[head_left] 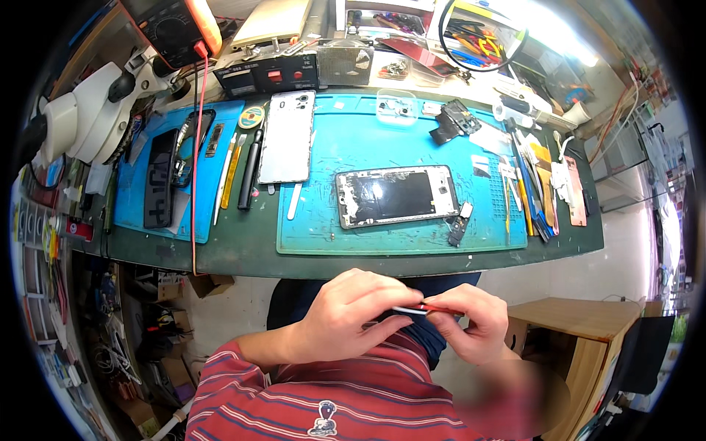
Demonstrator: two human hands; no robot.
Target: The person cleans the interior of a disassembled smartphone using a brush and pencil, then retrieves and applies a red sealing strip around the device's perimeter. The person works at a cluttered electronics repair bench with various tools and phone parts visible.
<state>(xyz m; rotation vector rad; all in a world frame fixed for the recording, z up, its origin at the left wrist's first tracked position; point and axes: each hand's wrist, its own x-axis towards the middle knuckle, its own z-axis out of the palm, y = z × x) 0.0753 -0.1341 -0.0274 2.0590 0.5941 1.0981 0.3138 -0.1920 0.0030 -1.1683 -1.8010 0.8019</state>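
Both hands are raised in front of my body, just off the table's near edge. My left hand (353, 305) is closed, thumb against fingers, on a thin flat piece with a pale edge (409, 310). My right hand (471, 317) pinches a slim red piece (446, 310) that meets the pale one between my fingertips. Whether these are one thing or two I cannot tell, as fingers cover most of it. Beyond them, an opened phone (396, 197) with a black middle lies on the blue work mat (331, 239). A small dark phone part (460, 225) is beside its right end.
A white phone back panel (287, 137) overlaps the mat's left edge. Black phone parts (160, 180) lie on another mat at left, below a microscope (84, 121). Tweezers and brushes (540, 180) line the right side. A red multimeter lead (196, 169) hangs over the table edge.
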